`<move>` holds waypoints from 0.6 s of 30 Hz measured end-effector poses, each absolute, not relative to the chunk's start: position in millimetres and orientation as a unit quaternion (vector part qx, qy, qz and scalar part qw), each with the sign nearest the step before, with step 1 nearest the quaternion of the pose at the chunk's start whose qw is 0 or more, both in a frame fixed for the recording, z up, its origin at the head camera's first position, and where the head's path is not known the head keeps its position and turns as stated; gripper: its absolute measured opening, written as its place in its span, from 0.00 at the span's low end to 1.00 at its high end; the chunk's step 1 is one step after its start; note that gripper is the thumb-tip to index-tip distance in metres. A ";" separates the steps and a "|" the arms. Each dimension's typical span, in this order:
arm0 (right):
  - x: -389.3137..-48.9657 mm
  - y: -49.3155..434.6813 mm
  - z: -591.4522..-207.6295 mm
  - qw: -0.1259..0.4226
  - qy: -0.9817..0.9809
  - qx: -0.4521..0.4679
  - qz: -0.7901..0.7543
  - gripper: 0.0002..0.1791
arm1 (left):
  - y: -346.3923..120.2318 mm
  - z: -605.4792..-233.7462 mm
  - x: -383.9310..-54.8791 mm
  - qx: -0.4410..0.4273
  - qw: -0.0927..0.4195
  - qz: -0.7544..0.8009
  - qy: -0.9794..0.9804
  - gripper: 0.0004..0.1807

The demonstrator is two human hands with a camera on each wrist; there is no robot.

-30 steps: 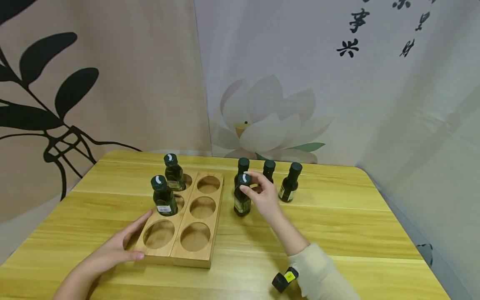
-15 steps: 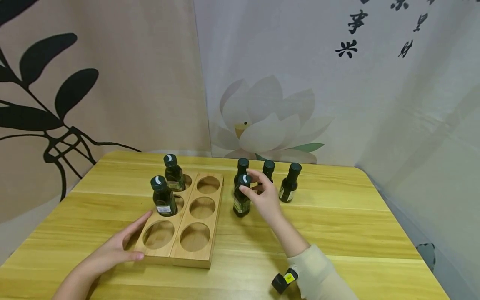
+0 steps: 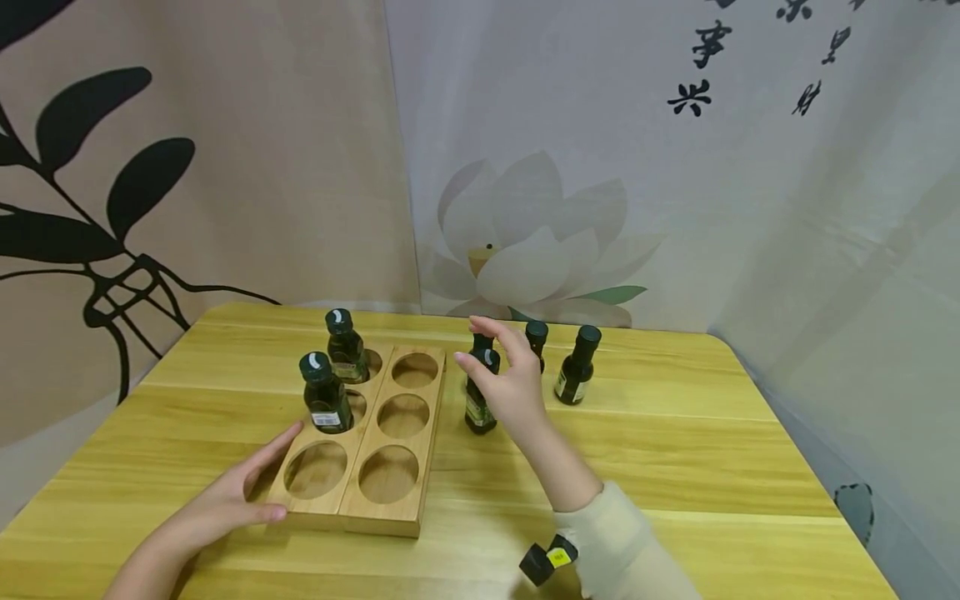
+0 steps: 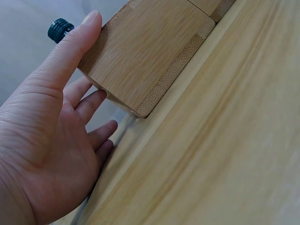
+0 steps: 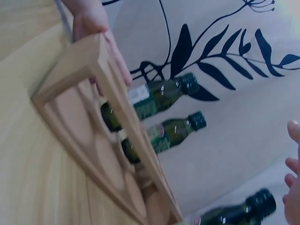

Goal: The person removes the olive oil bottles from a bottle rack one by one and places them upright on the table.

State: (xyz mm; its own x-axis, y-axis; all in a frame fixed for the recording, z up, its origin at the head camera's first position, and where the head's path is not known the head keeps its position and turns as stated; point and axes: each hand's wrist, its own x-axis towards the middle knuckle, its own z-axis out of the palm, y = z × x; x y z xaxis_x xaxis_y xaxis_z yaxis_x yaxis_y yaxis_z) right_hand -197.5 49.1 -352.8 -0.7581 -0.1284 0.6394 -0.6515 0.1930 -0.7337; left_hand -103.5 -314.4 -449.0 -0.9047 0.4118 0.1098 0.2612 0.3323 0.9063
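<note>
In the head view my left hand (image 3: 217, 500) holds the near left corner of a wooden rack (image 3: 381, 433) with round holes. Its thumb (image 4: 77, 44) lies along the rack's end, the fingers along its side. Two dark green bottles with black caps, the nearer (image 3: 327, 396) and the farther (image 3: 347, 350), stand upright in the rack's left row. To the right of the rack, my right hand (image 3: 517, 379) hovers with thumb and fingers spread around the upper part of an upright dark bottle (image 3: 480, 407). The right wrist view shows a gap between those fingers and the bottle's cap (image 5: 261, 202).
Behind my right hand stands another bottle, mostly hidden. Two more bottles, one partly covered (image 3: 537, 335) and one in plain sight (image 3: 577, 367), stand to its right on the wooden table (image 3: 675, 475). A printed curtain (image 3: 540, 100) hangs at the table's back edge.
My right thumb and fingers have let go of the near bottle's cap and spread, the hand shifting slightly up and left. The left hand, the rack and its bottles stay as they were.
</note>
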 end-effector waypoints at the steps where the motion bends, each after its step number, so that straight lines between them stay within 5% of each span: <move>1: -196.4 45.4 -350.9 0.224 -0.737 0.263 0.580 0.24 | -314.6 -449.5 -103.5 0.208 0.069 0.540 0.812 0.49; 18: -181.9 -28.2 -351.3 0.129 -0.715 0.305 0.616 0.21 | -314.1 -449.0 -102.8 0.201 0.070 0.545 0.811 0.48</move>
